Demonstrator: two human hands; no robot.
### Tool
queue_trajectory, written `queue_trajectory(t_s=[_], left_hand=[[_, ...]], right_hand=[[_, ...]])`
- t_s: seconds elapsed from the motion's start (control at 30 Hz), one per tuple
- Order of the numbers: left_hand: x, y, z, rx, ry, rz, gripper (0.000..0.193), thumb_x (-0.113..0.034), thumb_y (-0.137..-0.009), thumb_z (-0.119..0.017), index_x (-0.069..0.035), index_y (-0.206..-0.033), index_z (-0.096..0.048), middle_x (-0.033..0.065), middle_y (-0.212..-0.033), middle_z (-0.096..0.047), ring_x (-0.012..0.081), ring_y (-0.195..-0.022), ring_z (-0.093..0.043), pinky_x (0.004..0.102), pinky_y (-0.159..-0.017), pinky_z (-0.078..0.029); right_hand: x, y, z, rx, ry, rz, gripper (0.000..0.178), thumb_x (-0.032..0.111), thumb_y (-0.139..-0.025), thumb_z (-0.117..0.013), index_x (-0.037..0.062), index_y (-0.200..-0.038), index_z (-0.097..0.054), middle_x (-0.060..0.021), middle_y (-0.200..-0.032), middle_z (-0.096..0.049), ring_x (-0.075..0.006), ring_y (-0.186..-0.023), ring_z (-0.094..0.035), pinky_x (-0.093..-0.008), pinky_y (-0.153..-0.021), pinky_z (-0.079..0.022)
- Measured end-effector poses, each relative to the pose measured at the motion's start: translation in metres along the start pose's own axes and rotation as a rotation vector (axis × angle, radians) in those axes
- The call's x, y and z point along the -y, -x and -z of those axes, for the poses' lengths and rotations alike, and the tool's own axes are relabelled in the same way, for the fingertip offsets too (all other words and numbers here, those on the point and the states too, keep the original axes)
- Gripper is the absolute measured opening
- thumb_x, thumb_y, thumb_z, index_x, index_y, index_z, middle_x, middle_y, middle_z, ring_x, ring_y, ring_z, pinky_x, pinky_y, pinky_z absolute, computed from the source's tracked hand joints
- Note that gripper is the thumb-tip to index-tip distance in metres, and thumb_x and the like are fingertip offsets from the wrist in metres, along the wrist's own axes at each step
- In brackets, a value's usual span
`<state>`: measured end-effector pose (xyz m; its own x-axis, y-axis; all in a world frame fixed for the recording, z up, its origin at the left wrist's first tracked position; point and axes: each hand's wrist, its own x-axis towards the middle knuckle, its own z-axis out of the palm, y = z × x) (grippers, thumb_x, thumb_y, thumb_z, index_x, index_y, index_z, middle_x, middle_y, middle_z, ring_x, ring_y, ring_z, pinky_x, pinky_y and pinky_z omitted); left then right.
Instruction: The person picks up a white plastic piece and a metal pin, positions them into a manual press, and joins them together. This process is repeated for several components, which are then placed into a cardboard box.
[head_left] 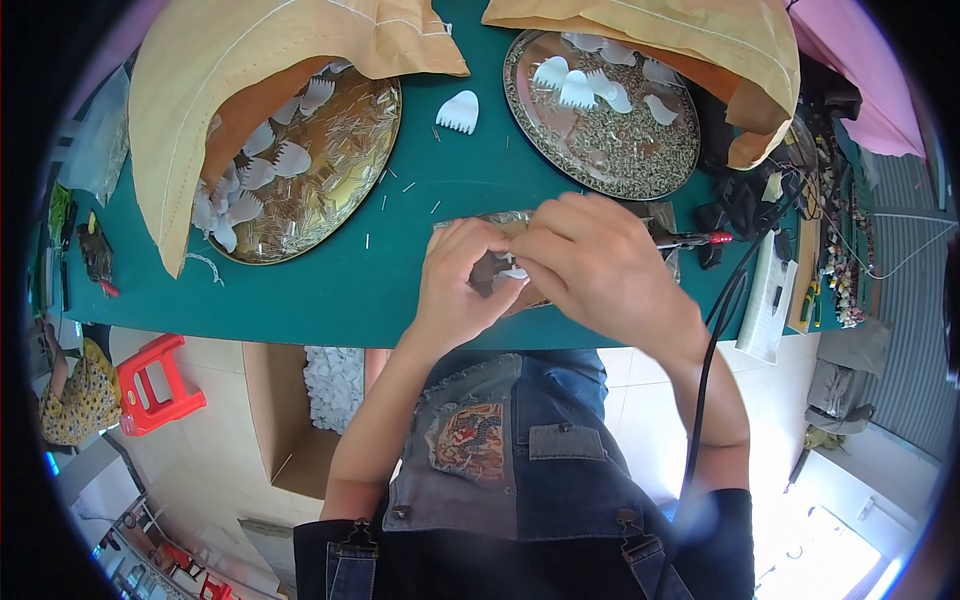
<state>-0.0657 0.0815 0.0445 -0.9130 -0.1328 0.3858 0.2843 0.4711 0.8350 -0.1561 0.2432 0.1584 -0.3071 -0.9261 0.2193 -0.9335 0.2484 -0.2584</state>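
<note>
Both my hands meet over a small silvery plate (515, 220) lying on the green table (330, 290). My left hand (458, 285) pinches a small white plastic comb-shaped piece (513, 272) at its fingertips. My right hand (600, 265) is curled over the same piece from the right, its fingers closed on it and hiding most of it. A loose white comb-shaped piece (459, 111) lies farther back on the table between two round trays.
A golden round tray (375, 130) with thin metal pins and several white pieces sits back left under a tan bag (200, 90). A second pin-filled tray (600, 150) sits back right under another tan bag (700, 30). A red-handled tool (695, 238) and black cables lie right. A cardboard box (290, 420) stands below.
</note>
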Motion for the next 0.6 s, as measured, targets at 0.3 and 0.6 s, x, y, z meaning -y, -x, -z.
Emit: queue_trajectory(t_s=[0.3, 0.6], left_hand=[[0.001, 0.001, 0.004, 0.041, 0.025, -0.012, 0.034, -0.006, -0.066, -0.079, -0.008, -0.098, -0.067, 0.0055, -0.1, -0.07, 0.0269, -0.097, -0.064, 0.0383, -0.089, -0.043], [0.003, -0.005, 0.024, 0.191, 0.184, 0.041, 0.042, 0.002, -0.064, -0.061, -0.003, -0.106, -0.068, 0.0108, -0.109, -0.071, 0.029, -0.107, -0.064, 0.0389, -0.101, -0.042]], right_hand=[[0.048, 0.035, -0.055, -0.358, -0.161, -0.484, 0.017, 0.011, -0.088, -0.074, 0.0066, -0.103, -0.068, -0.0056, -0.075, -0.059, -0.0247, -0.059, -0.065, -0.0363, -0.052, -0.054], [0.043, 0.052, -0.079, -0.389, -0.113, -0.406, 0.025, 0.005, -0.079, -0.076, 0.009, -0.102, -0.067, -0.0034, -0.078, -0.059, -0.0201, -0.064, -0.065, -0.0339, -0.054, -0.054]])
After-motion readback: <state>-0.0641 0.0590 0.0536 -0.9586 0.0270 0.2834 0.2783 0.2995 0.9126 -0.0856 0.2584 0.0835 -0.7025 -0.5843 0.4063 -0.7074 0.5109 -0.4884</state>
